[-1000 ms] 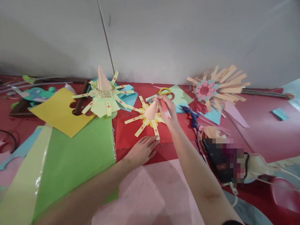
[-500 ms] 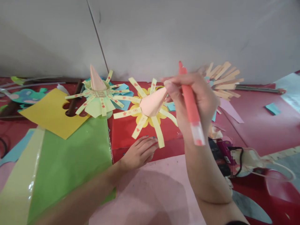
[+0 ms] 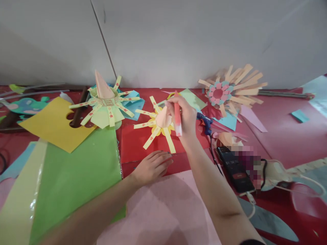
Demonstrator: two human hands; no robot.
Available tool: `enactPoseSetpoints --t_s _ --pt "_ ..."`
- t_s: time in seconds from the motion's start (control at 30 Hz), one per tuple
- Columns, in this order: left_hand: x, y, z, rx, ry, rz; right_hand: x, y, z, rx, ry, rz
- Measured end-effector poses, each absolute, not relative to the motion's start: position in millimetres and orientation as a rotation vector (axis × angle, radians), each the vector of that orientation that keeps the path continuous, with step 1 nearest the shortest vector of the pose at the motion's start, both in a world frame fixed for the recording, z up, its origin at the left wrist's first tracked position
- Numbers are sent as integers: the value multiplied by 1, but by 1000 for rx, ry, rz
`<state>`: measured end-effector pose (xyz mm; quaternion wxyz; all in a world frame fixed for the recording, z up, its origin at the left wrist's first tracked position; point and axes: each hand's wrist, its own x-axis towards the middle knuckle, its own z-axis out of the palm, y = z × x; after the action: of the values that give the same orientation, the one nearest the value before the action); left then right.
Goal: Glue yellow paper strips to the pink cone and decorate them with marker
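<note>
My right hand (image 3: 185, 114) is closed round a red marker (image 3: 177, 117), its fingertips pinching the tip of a pale pink paper cone (image 3: 162, 118). That cone sits in the middle of a yellow paper flower (image 3: 156, 131), whose pale strips carry red stars and writing. Whether the flower touches the red surface below I cannot tell. My left hand (image 3: 154, 166) lies palm down on the red table just in front of it, fingers stretched out and holding nothing. Left of the flower stands a similar paper piece (image 3: 104, 102) with a pink cone and starred strips.
A yellow sheet (image 3: 60, 124) and a green sheet (image 3: 81, 170) lie on the left. At the back right is an orange-stripped paper flower (image 3: 221, 93). A blue glue gun (image 3: 205, 122) with a cord and a phone (image 3: 236, 170) on a cable lie right of my forearm.
My right hand has moved away from me and down to the left, carrying the marker and the coned flower. The glue gun and phone now show more fully. My left hand stays put.
</note>
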<state>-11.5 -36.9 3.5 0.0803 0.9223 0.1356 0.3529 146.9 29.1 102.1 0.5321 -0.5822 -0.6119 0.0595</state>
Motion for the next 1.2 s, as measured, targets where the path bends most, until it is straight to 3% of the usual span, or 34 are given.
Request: enactPoseSetpoints --t_s 0.17,0.4,0.97,1.2 --pt "-9 -34 3 2792 551 848 155 44 69 -1447 -1450 221" --pt "-5 -30 -9 2844 828 409 161 43 63 -1476 -1442 230" --pt "-4 -30 -12 2872 833 296 168 31 63 -1466 -1238 203" --pt "-4 -29 -11 2866 801 343 173 -2 43 -1495 -1232 344"
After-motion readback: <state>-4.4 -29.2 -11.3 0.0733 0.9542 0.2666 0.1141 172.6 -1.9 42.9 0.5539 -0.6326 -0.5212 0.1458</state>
